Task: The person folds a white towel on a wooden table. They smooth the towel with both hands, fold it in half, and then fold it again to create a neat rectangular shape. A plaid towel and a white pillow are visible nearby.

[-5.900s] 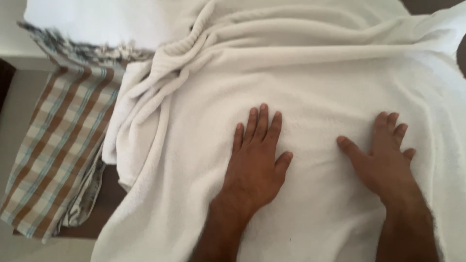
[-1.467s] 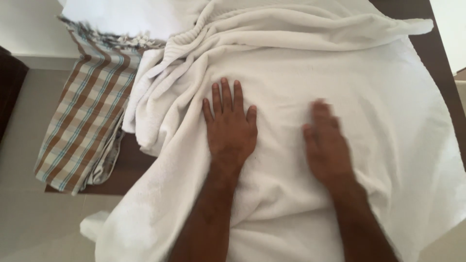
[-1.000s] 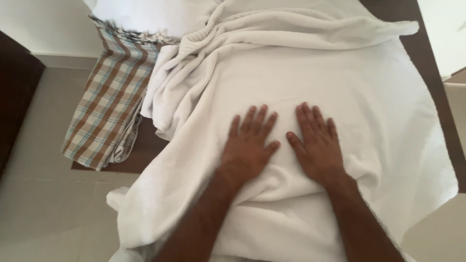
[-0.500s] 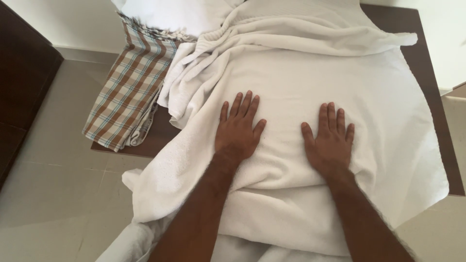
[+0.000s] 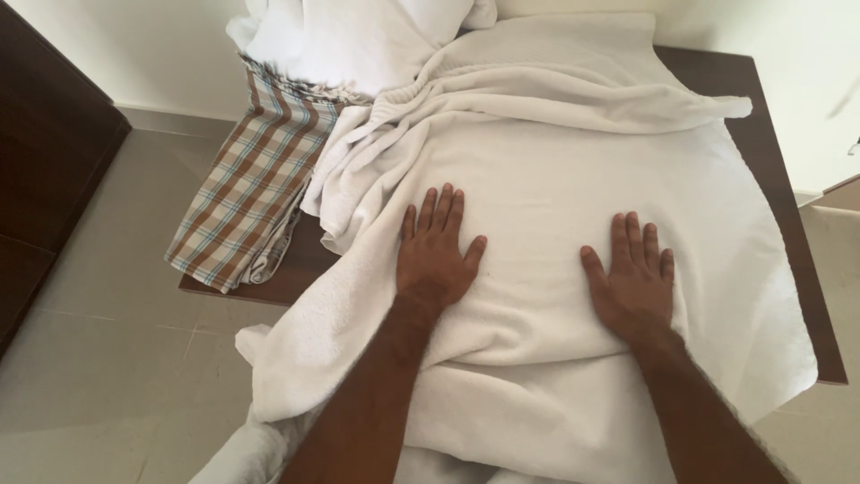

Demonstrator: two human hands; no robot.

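Observation:
A large white towel [image 5: 546, 170] lies spread over a dark wooden table [image 5: 770, 161], bunched in folds at its left and far sides and hanging over the near edge. My left hand [image 5: 436, 251] rests flat on the towel with fingers spread, just right of the bunched folds. My right hand [image 5: 634, 278] presses flat on the towel too, a hand's width or two to the right, fingers apart. Neither hand holds anything.
A brown and blue checked cloth [image 5: 255, 184] hangs over the table's left edge. More white fabric [image 5: 358, 40] is piled at the far left. A dark wooden cabinet [image 5: 45, 161] stands at the left on the grey tiled floor [image 5: 107, 376]. White wall behind.
My hands came together at the towel's middle, then slid apart, the right one going further right. The view has pulled back, showing more floor and the cabinet.

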